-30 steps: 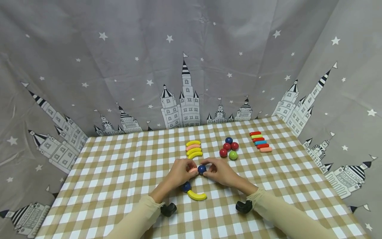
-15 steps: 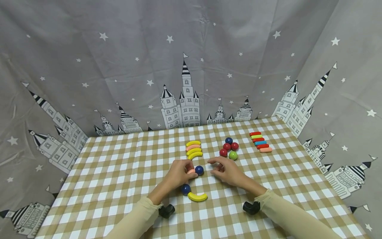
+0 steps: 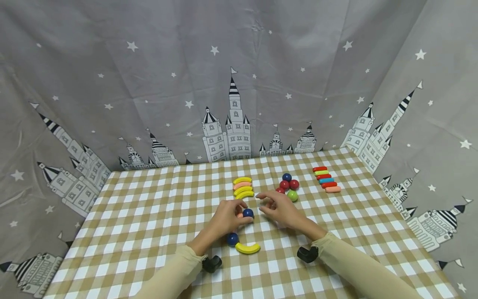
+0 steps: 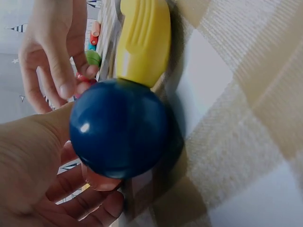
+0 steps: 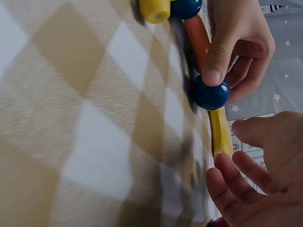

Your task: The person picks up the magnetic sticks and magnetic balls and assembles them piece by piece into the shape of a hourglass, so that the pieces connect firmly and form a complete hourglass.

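My left hand (image 3: 225, 216) pinches a blue ball (image 3: 248, 213) between thumb and fingers. In the right wrist view a salmon-coloured stick (image 5: 199, 40) runs from this ball to a second blue ball (image 5: 185, 7); the left hand partly hides the stick in the head view. That second ball, large in the left wrist view (image 4: 118, 127), touches the end of a yellow curved stick (image 4: 144, 45). To the right, my right hand (image 3: 281, 209) hovers apart from the pinched ball. Its fingers are loosely bent and hold nothing.
Beyond the hands lie a row of curved yellow and salmon sticks (image 3: 243, 188), a cluster of red, blue and green balls (image 3: 293, 196), partly behind the right hand, and several straight coloured sticks (image 3: 326, 180). A checked cloth (image 3: 149, 224) covers the table; a grey curtain (image 3: 157, 83) hangs behind.
My right hand has let go of the blue ball and drawn off to the right. The left hand's hold has shifted from the salmon stick onto the ball, which moved slightly left.
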The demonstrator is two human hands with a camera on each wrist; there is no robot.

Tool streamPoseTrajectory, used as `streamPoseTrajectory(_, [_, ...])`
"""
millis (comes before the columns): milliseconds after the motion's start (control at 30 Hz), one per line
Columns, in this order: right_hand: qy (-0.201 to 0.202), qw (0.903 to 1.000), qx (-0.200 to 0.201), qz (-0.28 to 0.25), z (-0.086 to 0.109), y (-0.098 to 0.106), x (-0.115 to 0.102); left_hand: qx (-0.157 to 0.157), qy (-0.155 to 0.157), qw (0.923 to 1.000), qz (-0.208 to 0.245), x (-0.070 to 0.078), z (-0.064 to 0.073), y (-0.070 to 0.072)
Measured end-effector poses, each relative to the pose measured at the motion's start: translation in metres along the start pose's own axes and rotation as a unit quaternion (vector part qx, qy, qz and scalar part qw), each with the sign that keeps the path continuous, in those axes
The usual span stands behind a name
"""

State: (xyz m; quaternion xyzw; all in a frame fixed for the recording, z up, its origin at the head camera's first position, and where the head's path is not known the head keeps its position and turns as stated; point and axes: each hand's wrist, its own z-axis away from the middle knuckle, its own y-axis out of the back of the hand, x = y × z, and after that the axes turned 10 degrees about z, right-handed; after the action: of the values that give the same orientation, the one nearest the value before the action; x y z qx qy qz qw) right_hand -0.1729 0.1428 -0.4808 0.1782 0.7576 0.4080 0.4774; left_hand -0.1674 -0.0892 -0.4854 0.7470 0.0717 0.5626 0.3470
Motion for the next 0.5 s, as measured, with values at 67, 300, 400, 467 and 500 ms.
streamPoseTrajectory(67, [0.012, 0.9998, 0.012, 0.005, -0.006, -0.002, -0.001, 0.001, 0.0, 1.0, 0.0, -0.001, 0.001, 0.001])
streamPoseTrajectory(300, [0.026, 0.9986, 0.041, 0.021, -0.023, -0.01, -0.007, 0.009, 0.01, 0.9999, -0.007, 0.0, 0.008, 0.008])
streamPoseTrajectory(400, [0.009, 0.9992, 0.03, 0.023, -0.029, -0.014, -0.01, 0.009, 0.022, 0.9996, -0.013, 0.0, 0.011, 0.011])
streamPoseTrajectory(467, [-0.007, 0.9994, 0.021, 0.026, -0.034, -0.017, -0.012, 0.01, 0.035, 0.9993, -0.013, 0.0, 0.013, 0.013])
streamPoseTrajectory(500, [-0.015, 0.9993, 0.019, 0.028, -0.036, -0.018, -0.012, 0.011, 0.04, 0.9991, -0.013, 0.0, 0.014, 0.014])
